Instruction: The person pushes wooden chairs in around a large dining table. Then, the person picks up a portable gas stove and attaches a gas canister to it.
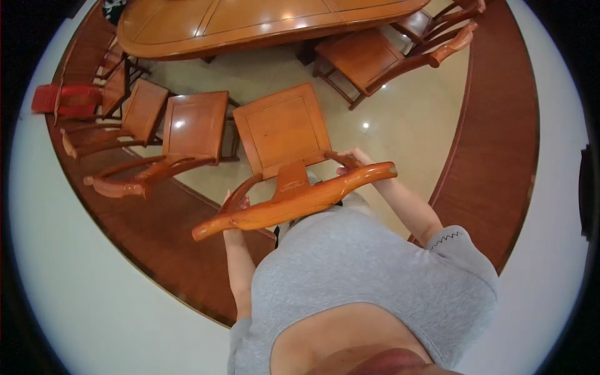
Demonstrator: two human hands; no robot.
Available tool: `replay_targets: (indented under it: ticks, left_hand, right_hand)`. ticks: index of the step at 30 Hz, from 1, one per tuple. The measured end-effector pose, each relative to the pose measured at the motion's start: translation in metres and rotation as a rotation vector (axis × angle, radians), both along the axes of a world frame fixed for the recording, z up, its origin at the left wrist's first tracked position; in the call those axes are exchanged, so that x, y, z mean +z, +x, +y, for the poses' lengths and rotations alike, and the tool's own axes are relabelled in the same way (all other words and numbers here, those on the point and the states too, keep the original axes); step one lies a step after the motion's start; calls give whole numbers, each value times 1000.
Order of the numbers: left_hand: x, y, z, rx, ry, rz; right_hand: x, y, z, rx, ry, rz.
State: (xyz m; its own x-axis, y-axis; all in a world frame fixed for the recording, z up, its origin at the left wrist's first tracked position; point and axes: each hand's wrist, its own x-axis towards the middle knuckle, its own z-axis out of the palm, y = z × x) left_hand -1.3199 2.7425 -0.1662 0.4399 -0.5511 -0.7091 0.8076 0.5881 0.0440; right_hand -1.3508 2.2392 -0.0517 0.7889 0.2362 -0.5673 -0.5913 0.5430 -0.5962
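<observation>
A polished orange-brown wooden chair (281, 128) is right in front of my body, its seat facing away from me. The curved top rail (294, 206) of its backrest crosses just ahead of my chest. My left hand (242, 201) grips the left side post of the backrest, the fingers partly hidden behind the wood. On the other side, my right hand (355, 157) is wrapped round the right post below the top rail. The chair's legs are hidden under the seat, so I cannot tell whether they touch the floor.
A large wooden table (262, 28) with a rounded edge spans the far side. Matching chairs stand to the left (197, 125) and at the right (362, 59). A red object (69, 100) sits at far left. Dark red-brown wood panelling (506, 125) runs round shiny tiles (400, 125).
</observation>
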Motion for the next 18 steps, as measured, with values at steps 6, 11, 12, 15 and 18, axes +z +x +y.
replay_targets:
  ticks: [6, 11, 12, 15, 18]
  left_hand:
    - [51, 8, -9, -156, 116, 31]
    - [40, 9, 14, -106, 95, 32]
    - [14, 19, 22, -143, 57, -32]
    - [25, 45, 25, -264, -36, -329]
    - [-50, 74, 46, -233, 238, -418]
  right_hand:
    - [-34, 0, 22, 87, -171, -131]
    - [-141, 4, 0, 175, 11, 95]
    - [-148, 4, 4, 183, 156, 124]
    - [-76, -5, 30, 55, -68, -225]
    - [-85, 4, 26, 146, -236, -27]
